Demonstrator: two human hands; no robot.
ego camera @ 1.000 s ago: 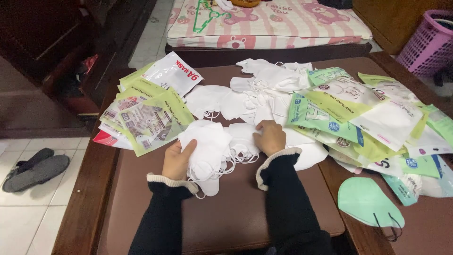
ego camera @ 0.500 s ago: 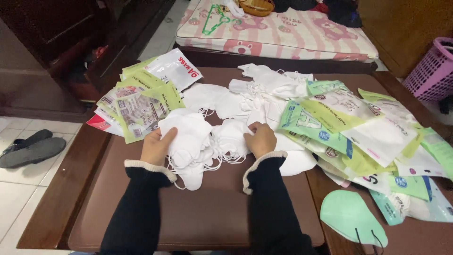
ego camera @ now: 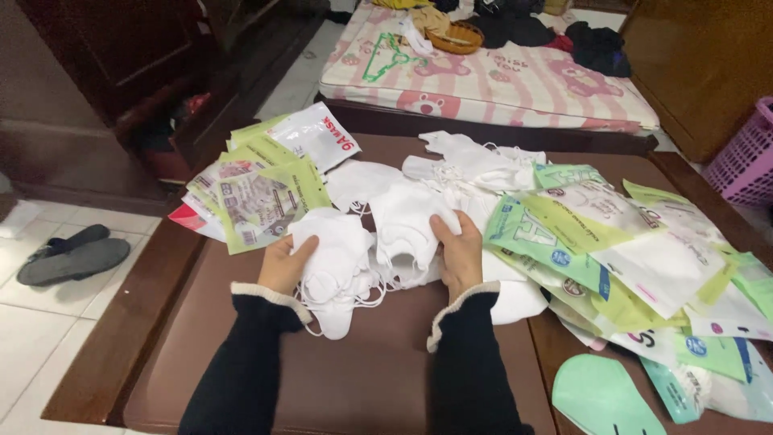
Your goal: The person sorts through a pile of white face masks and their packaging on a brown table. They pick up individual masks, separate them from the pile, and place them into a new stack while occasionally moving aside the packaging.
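Since the earlier frame your view has tipped up a little, so more of the bed shows, and both of your hands have stayed on the white masks while the pile between them sits slightly further from you on the worktop [ego camera: 386, 379].

Your left hand [ego camera: 283, 264] cups the side of a bunch of white masks [ego camera: 334, 262]; its grip is closed around that bunch, thumb on top, and ear loops trail out below it onto the dark brown pad. Your right hand [ego camera: 459, 254] presses on a second white mask [ego camera: 407, 225] just beside the first bunch, fingers curled over its edge and holding it. The two hands lie near each other, with the masks touching between them.

Behind your hands more loose white masks [ego camera: 475, 165] lie heaped toward the far edge. To your left sits a stack of green and white packets [ego camera: 262, 193], overlapping one another. To your right a wider spread of green packets [ego camera: 612, 242] covers that side of the worktop, and a single pale green mask [ego camera: 600, 399] lies at the near right corner.

Beyond the worktop is the bed [ego camera: 515, 80] with a pink striped cover, a green hanger [ego camera: 386, 56] lying on it. Dark slippers [ego camera: 72, 254] rest on the tiled floor at your left, and a purple basket [ego camera: 749, 157] stands at the far right.
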